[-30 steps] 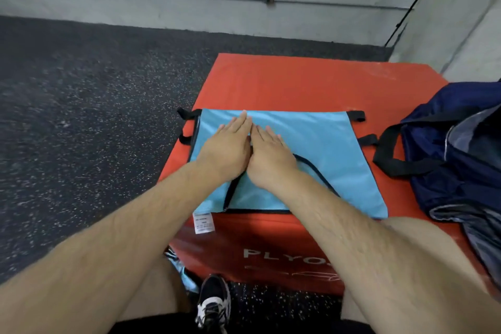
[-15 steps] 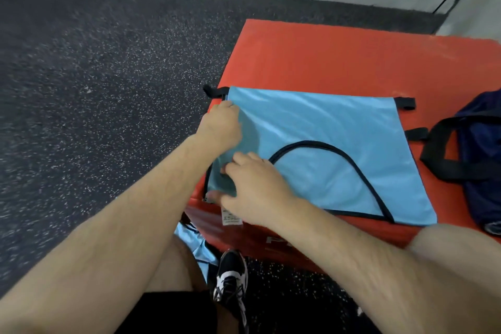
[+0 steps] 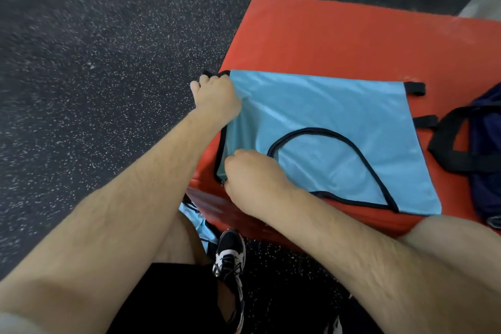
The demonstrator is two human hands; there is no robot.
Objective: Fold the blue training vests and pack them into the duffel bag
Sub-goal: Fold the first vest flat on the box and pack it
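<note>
Grip, left hand: left hand (image 3: 217, 95) has its fingers curled over the far-left corner of the vest (image 3: 339, 111), beside a black strap end; it has hold of cloth, though the fingertips are hidden under the edge.
Grip, right hand: right hand (image 3: 252, 179) is closed in a pinch on the near-left corner, at the box's front edge; what exactly lies between thumb and fingers cannot be made out.
Vest position: lying flat on top of the red box (image 3: 325, 35), at its near-left part, apart from the duffel bag (image 3: 485, 149).
Governing relation: the whole vest lies to the right of both grips. Its long axis runs left to right across the box, and the two hands hold the two ends of its left edge. Judgement: the next fold would carry that edge rightward over the body, towards the bag.
Nearer hand: right hand is nearer the bag; left hand is farther off, at the far corner.
Vest material: thin, smooth, light-blue cloth with a slight sheen and shallow creases; limp, likely to slide on itself.
Trim: black binding (image 3: 349, 141) outlines a curved opening; short black tabs (image 3: 414, 88) stick out at the right edge.
Box surface: smooth red covering, flat top, squared edges.
Bag: dark navy, soft and slumped, black webbing handle (image 3: 447, 141) looped towards the vest.
Floor: dark speckled rubber floor (image 3: 108, 62); more blue cloth (image 3: 198, 222) lies below the box beside a shoe (image 3: 230, 255).
</note>
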